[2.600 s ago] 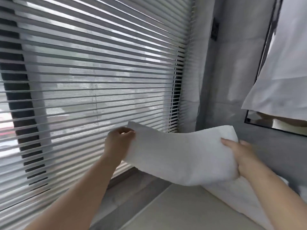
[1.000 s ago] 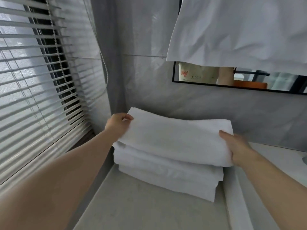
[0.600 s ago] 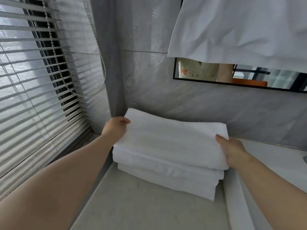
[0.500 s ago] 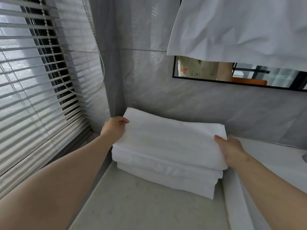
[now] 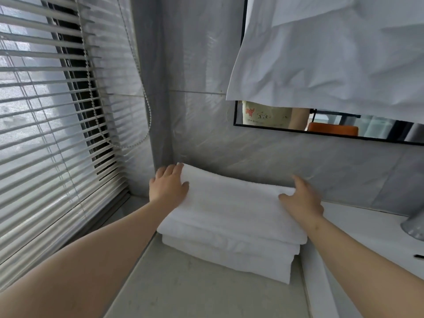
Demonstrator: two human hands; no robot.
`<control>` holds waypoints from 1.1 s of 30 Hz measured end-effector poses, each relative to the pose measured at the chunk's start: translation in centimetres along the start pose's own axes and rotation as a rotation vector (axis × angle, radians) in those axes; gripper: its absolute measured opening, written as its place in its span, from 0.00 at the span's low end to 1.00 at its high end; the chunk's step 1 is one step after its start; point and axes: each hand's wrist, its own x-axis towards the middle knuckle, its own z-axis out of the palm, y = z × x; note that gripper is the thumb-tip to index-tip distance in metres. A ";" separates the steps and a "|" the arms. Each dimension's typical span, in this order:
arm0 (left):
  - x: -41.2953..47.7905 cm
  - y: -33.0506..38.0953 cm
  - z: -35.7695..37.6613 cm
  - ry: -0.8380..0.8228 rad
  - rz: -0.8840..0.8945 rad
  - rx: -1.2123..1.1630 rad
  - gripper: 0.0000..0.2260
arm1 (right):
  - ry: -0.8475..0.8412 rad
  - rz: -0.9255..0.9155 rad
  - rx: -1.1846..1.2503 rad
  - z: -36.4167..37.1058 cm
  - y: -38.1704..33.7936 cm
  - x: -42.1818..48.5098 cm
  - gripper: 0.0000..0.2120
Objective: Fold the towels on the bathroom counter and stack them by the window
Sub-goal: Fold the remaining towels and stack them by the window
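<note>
My flat left hand (image 5: 168,185) and right hand (image 5: 300,198) are pressing the stacked white cloth towels (image 5: 231,210); uneven pushing is risking skew.

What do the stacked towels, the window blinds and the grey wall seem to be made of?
Towels: soft white terry cloth, probably cotton; matte, fuzzy nap and rounded folds.
Blinds: thin rigid slats, likely painted aluminium or plastic; smooth, slight sheen.
Wall: grey tiles, stone or ceramic look; faint veining, glossy reflections, a grout line.

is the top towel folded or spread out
Folded: the top towel lies as a thick, compact rectangle on the stack.
</note>
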 end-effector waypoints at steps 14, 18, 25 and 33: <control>-6.9 8.3 -6.6 0.051 0.417 0.082 0.23 | 0.067 -0.190 -0.224 -8.7 -2.3 -8.2 0.28; -8.2 11.4 -8.0 0.045 0.491 0.007 0.24 | 0.069 -0.155 -0.275 -11.4 -2.0 -9.7 0.31; -10.8 18.1 -10.2 0.080 0.729 -0.021 0.24 | 0.202 -0.112 -0.303 -16.4 -0.8 -12.0 0.31; -15.3 26.6 -10.0 0.054 0.914 -0.063 0.24 | 0.285 0.017 -0.341 -22.0 5.3 -15.2 0.29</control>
